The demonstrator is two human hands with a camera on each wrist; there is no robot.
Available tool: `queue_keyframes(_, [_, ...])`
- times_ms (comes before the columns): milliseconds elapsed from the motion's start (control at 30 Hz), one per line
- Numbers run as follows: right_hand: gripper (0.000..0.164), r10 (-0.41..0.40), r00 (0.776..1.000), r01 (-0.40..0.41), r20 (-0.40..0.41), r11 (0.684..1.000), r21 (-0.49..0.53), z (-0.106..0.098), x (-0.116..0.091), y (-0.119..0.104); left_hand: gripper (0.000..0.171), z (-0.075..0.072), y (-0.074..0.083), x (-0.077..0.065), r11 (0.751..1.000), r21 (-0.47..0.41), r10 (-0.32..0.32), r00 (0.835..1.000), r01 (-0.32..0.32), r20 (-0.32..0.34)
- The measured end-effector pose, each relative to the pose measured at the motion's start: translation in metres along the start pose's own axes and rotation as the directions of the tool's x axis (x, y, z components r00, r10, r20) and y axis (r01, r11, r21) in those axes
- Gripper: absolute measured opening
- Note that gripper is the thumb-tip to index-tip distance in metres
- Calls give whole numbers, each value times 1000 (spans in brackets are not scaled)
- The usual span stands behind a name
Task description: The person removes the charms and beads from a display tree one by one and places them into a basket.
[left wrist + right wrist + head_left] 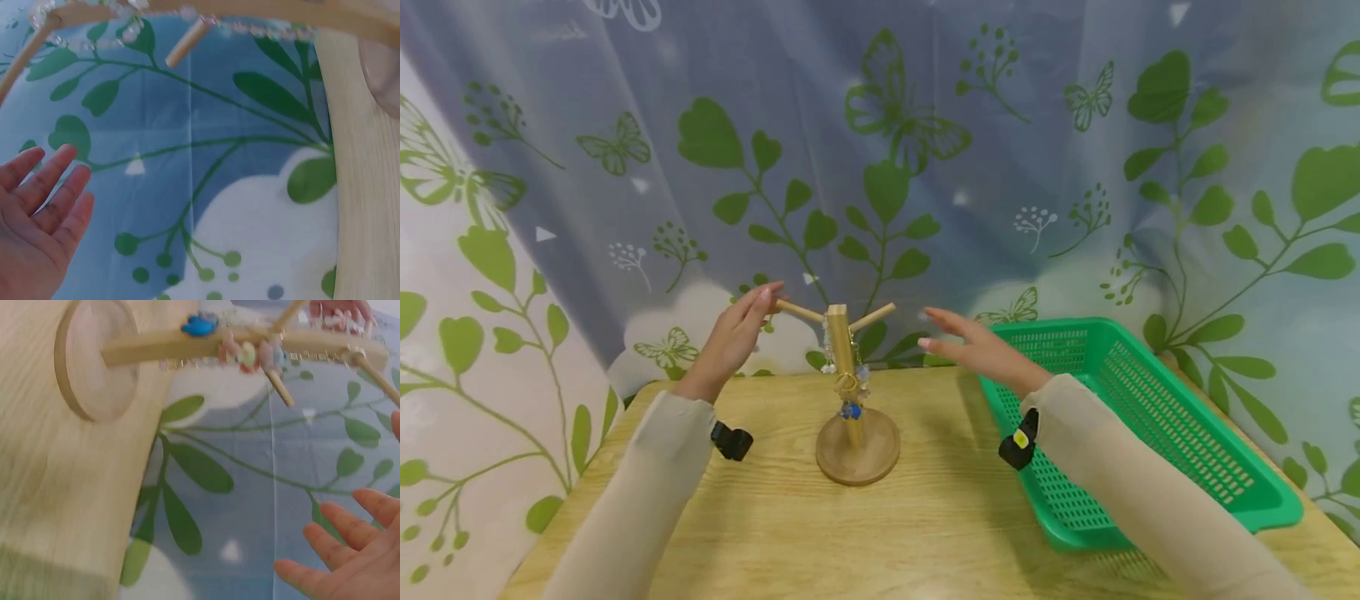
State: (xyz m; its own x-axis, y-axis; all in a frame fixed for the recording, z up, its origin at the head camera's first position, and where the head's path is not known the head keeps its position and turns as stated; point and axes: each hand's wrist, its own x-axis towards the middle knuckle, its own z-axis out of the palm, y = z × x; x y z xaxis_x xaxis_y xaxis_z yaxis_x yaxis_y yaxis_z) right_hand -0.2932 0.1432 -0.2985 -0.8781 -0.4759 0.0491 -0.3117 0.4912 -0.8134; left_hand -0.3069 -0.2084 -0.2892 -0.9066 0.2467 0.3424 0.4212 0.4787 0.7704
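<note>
A wooden jewelry stand [843, 354] with a post, pegs and a round base [858, 467] stands upright on the table. Beaded bracelets and small charms [848, 385] hang from its pegs, among them a blue charm [200, 325]. My left hand [739, 333] is beside the upper left peg, fingers extended; in the head view I cannot tell whether it touches the tip. To the right of the stand, my right hand [973, 346] is held in the air with fingers spread, apart from the pegs. Both palms face inward, and neither hand holds anything.
At the right of the wooden table [760, 517] sits a green plastic basket [1150, 417] with perforated walls, partly under my right forearm. A curtain [820, 100] printed with leaves and butterflies hangs right behind the table.
</note>
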Motion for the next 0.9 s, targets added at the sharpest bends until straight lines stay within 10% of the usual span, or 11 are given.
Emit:
queue_keyframes(433, [64, 65, 997, -61, -42, 994, 87, 39, 11, -10, 56, 12, 16, 1, 954, -299, -38, 998, 24, -41])
queue_keyframes(900, [47, 133, 986, -102, -104, 959, 264, 71, 22, -5, 37, 16, 15, 5, 943, -332, -17, 1000, 21, 14])
